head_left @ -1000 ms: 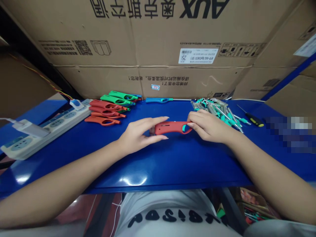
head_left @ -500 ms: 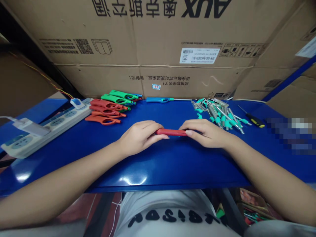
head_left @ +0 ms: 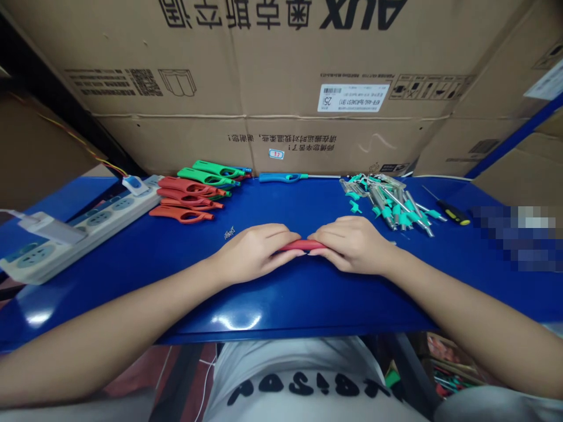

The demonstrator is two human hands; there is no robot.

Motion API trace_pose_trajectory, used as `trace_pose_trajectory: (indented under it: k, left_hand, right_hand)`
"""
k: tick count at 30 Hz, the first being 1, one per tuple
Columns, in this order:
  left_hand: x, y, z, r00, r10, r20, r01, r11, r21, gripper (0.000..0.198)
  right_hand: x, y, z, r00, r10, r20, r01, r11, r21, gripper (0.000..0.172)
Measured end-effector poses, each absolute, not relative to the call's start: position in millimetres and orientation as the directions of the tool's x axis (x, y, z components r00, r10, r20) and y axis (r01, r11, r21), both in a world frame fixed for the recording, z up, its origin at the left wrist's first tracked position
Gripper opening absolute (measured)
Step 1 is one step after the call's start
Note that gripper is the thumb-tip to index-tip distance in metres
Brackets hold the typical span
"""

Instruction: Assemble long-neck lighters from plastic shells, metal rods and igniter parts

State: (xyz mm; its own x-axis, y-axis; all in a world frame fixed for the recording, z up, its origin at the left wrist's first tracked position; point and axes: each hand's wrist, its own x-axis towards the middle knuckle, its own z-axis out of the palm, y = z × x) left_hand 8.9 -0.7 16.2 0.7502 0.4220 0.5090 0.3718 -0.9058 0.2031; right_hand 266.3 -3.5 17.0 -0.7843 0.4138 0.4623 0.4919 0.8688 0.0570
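One head-worn camera looks forward and down on the nearby hands (head_left: 257, 253) and blue table (head_left: 303, 299)

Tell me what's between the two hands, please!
In the head view, a red handle lies between the left hand and the right hand; both hold it, and fingers hide its ends.

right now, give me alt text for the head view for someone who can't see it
Two hands grip a red handle over a blue table. To their left, red and green handles lie beside a white power strip; to their right are metal tubes with green parts and a screwdriver.
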Motion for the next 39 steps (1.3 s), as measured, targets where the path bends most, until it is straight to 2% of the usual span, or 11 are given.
trace_pose_trajectory:
  k: [7,10,13,16,20,26,31,33,36,39]
  left_hand:
    - [8,6,14,0.726,0.505,0.467,0.425,-0.863,0.272,0.025]
    - [5,10,15,0.709,0.523,0.474,0.438,-0.853,0.285,0.025]
    - [3,10,17,0.699,0.553,0.454,0.458,-0.833,0.309,0.025]
    - [5,5,20,0.724,0.592,0.354,0.506,-0.805,0.311,0.027]
    - [12,-7,25,0.759,0.620,0.201,0.573,-0.781,0.246,0.033]
    - [14,-8,29,0.722,0.686,0.092,0.684,-0.727,0.058,0.029]
    - [8,2,28,0.697,0.711,0.095,0.712,-0.702,0.023,0.030]
    - [5,6,27,0.684,0.720,0.117,0.724,-0.690,0.016,0.030]
    - [3,9,27,0.677,0.721,0.148,0.728,-0.686,0.016,0.030]
    - [3,7,26,0.679,0.715,0.169,0.721,-0.692,0.030,0.030]
  right_hand:
    - [280,9,25,-0.792,0.547,0.271,0.550,0.832,-0.075,0.028]
    - [287,13,26,-0.773,0.587,0.241,0.582,0.807,-0.097,0.029]
    - [288,13,24,-0.764,0.582,0.278,0.594,0.803,-0.051,0.032]
    - [283,8,22,-0.781,0.537,0.318,0.575,0.818,0.031,0.033]
    - [272,-1,20,-0.816,0.496,0.297,0.548,0.827,0.123,0.035]
    - [273,5,22,-0.762,0.600,0.244,0.635,0.767,0.096,0.035]
    - [305,26,27,-0.686,0.688,0.236,0.721,0.687,0.093,0.040]
    - [317,34,29,-0.667,0.711,0.223,0.738,0.671,0.066,0.035]
    - [327,40,31,-0.690,0.687,0.228,0.713,0.699,0.050,0.020]
    - [322,38,31,-0.732,0.623,0.276,0.654,0.756,0.027,0.020]
